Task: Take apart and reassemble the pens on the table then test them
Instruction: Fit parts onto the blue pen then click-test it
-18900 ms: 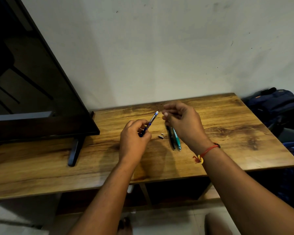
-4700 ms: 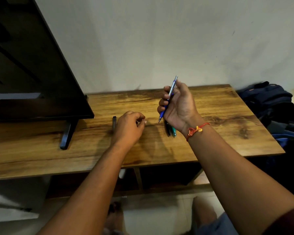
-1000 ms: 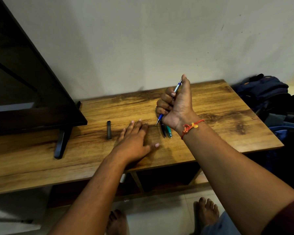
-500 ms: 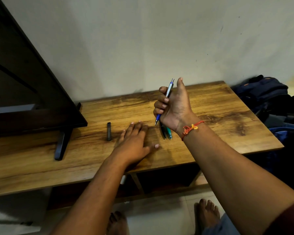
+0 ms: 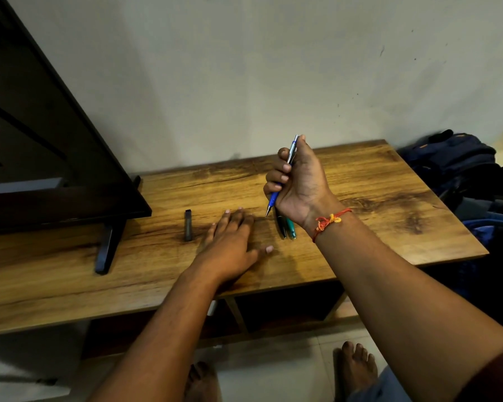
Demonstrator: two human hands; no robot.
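My right hand (image 5: 298, 184) grips a blue and silver pen (image 5: 274, 199) nearly upright above the wooden table (image 5: 375, 192), tip down, with the thumb on its top button. Just below that hand lie a black pen (image 5: 281, 226) and a teal pen (image 5: 291, 228), side by side on the table. My left hand (image 5: 230, 242) rests flat on the tabletop with straight, spread fingers, to the left of the pens. A small dark stick-shaped object (image 5: 188, 225) lies on the table left of my left hand.
A large dark TV (image 5: 41, 140) stands on the table's left part, its black foot (image 5: 106, 248) reaching toward the front edge. A dark blue backpack (image 5: 453, 161) sits off the table's right end. The wall is close behind. Bare feet show on the floor below.
My right hand has kept the blue pen almost in place, tilting it slightly more upright with the thumb on top. The left hand stays flat on the table.
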